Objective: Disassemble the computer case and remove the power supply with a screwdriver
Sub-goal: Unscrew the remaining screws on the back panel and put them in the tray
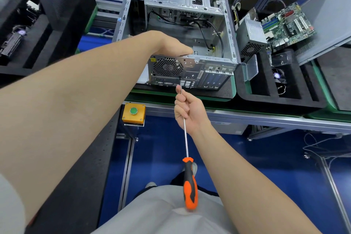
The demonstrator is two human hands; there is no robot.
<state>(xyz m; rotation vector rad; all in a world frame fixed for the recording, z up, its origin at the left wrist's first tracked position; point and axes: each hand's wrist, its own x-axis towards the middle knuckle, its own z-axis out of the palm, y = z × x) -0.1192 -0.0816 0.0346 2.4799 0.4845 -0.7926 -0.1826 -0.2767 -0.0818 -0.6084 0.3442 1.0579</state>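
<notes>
An open grey computer case lies on its side on the green-edged bench, its rear panel with the round fan grille facing me. My left hand rests on the top rear edge of the case, its fingers hidden inside. My right hand grips the long steel shaft of an orange-and-black screwdriver. The tip touches the rear panel just right of the fan grille, and the handle hangs down towards my lap. A grey power supply stands outside the case, to its right.
A green motherboard leans behind the power supply. A black foam tray at right holds a fan and a clear plastic box. A yellow box with a green button sits on the bench's front rail. Black equipment stands at left.
</notes>
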